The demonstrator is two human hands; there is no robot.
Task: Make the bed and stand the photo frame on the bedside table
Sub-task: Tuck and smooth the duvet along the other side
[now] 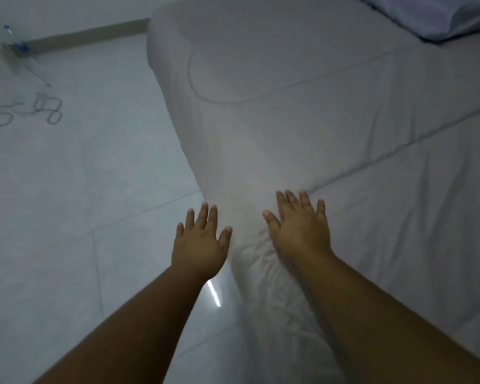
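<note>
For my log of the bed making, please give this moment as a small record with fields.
left hand: open, fingers spread, at the bed edge; contact unclear
right hand: open, flat on the bedding
bedding: white, folded over, creased near the hands
pillow: top right, partly in view
floor: pale tiles, cable lying far left
photo frame: not in view

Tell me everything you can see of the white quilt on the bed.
The white quilt looks soft and padded, with curved and straight stitched seams. It lies as a thick band across the bed, smooth at the far end and wrinkled at the near end. The right hand rests flat on its near end, fingers spread.
</note>
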